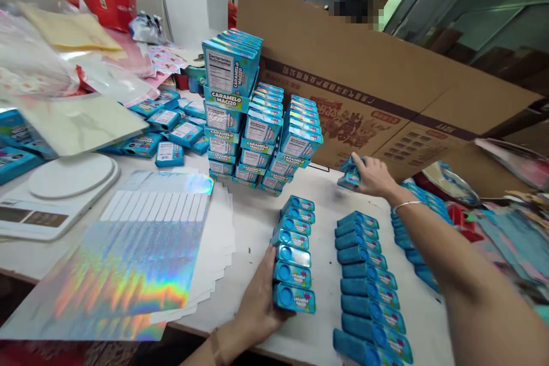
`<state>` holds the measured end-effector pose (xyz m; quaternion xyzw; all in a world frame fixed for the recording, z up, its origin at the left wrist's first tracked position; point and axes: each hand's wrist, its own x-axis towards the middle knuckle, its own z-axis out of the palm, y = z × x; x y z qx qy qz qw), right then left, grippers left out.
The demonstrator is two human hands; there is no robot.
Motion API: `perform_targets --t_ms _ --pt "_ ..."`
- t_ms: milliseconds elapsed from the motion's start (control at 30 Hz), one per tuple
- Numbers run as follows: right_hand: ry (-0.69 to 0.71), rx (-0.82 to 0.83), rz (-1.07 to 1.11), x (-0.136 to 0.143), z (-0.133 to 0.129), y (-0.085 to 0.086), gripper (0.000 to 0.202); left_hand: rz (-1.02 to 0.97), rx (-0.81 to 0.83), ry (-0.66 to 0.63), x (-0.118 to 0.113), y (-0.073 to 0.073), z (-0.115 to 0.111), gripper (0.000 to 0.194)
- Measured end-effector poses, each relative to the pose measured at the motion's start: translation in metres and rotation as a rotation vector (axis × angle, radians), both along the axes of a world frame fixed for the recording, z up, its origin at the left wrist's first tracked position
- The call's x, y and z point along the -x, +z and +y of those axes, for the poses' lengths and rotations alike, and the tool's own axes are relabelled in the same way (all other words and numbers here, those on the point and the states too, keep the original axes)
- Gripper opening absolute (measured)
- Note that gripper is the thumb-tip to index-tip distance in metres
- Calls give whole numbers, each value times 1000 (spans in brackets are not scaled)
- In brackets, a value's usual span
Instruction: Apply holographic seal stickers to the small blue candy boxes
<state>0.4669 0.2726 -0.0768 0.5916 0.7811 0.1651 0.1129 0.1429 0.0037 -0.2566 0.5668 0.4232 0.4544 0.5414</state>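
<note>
Several small blue tins (293, 274) labelled Caramelo Macizo stand in a row near the table's front edge. My left hand (259, 300) is wrapped against the left side and near end of that row. Farther back, my right hand (374, 176) grips blue tins (350, 177), slightly blurred, at the far side of the table. A longer row of blue tins (371, 291) stands between the first row and my right forearm. Behind the rows rise stacks of filled blue display boxes (227, 100), with tins upright in the top ones.
Holographic sticker sheets (141, 257) and a white scale (64, 194) lie at left. Loose tins (163, 120) and plastic bags (38, 57) are behind them. A large cardboard box (364, 86) borders the back. More tins (422, 211) are at right. A person's blurred head (355, 3) shows beyond.
</note>
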Motion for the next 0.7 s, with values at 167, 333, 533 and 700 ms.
perform_targets --t_ms 167,333,533,700 --pt "385 -160 -10 25 -105 90 100 68 35 -66 28 19 -19 140" --pt "565 -36 227 103 -242 119 103 -253 263 -91 60 49 -57 90" --pt "139 371 824 184 -356 41 121 -566 185 -310 42 69 -108 118" --pt "-282 274 1265 191 -419 -37 123 -602 307 -320 30 63 -141 101"
